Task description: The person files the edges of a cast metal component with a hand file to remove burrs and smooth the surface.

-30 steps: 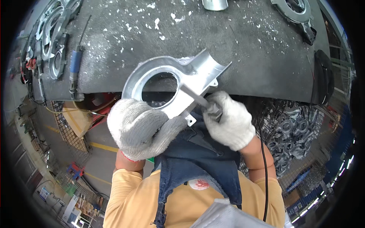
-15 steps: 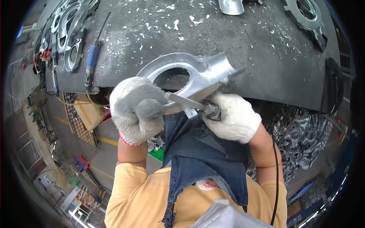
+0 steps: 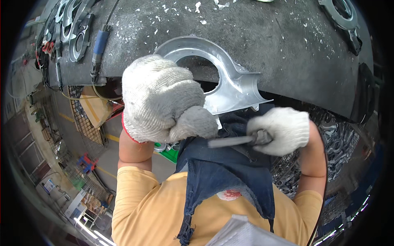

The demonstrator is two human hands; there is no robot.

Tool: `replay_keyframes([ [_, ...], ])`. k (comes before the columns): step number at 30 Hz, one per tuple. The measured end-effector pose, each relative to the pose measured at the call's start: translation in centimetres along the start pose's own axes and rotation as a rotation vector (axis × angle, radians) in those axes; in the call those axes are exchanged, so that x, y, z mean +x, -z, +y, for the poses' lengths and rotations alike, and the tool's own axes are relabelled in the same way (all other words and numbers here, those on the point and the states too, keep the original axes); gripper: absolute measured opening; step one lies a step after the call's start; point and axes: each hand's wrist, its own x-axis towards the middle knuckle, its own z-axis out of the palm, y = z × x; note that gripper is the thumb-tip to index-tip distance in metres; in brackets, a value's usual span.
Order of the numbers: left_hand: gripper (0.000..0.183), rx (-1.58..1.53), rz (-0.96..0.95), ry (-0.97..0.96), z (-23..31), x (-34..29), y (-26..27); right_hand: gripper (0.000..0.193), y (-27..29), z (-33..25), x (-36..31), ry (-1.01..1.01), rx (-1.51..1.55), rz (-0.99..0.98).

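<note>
A silvery cast metal part (image 3: 230,92), shaped as a ring with a flared spout, is tilted at the near edge of the dark workbench. My gloved left hand (image 3: 164,100) is closed around the left side of its ring, hiding that portion and the fingertips. My gloved right hand (image 3: 281,131) grips the dark handle of a flat-bladed hand tool (image 3: 230,142). Its blade points left, below the spout and apart from the part. Motion blurs the blade, so whether it is a file or a knife cannot be made out.
White flakes lie scattered on the workbench (image 3: 287,53). A blue-bodied pen-like tool (image 3: 99,43) with a thin tip lies at the left, beside several ring castings (image 3: 79,43). Another casting (image 3: 342,18) sits far right. Below the bench edge are wire bins of parts (image 3: 334,143). A black cord runs beside my right arm.
The flat-bladed tool has swung away from the part, down and right with my right hand. The part has turned in my left hand, its spout now pointing lower right.
</note>
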Motion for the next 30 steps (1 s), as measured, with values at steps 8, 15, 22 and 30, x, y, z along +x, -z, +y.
replay_keyframes([
  [8,0.058,0.091,-0.137,-0.265,1.0,2.2,-0.1,0.028,2.3,-1.7,0.2,-0.183,-0.237,-0.124],
  [15,0.038,-0.161,0.02,0.014,0.8,1.0,-0.5,0.015,0.7,-1.6,-2.1,-0.078,-0.195,0.161],
  [22,0.041,-0.374,0.117,0.238,-1.3,-0.6,-2.5,0.018,-3.9,0.2,-0.2,0.054,-0.393,0.983],
  [30,0.035,-0.332,-0.034,0.144,-0.9,1.4,-0.7,0.031,-5.8,0.3,2.6,0.002,-0.232,1.187],
])
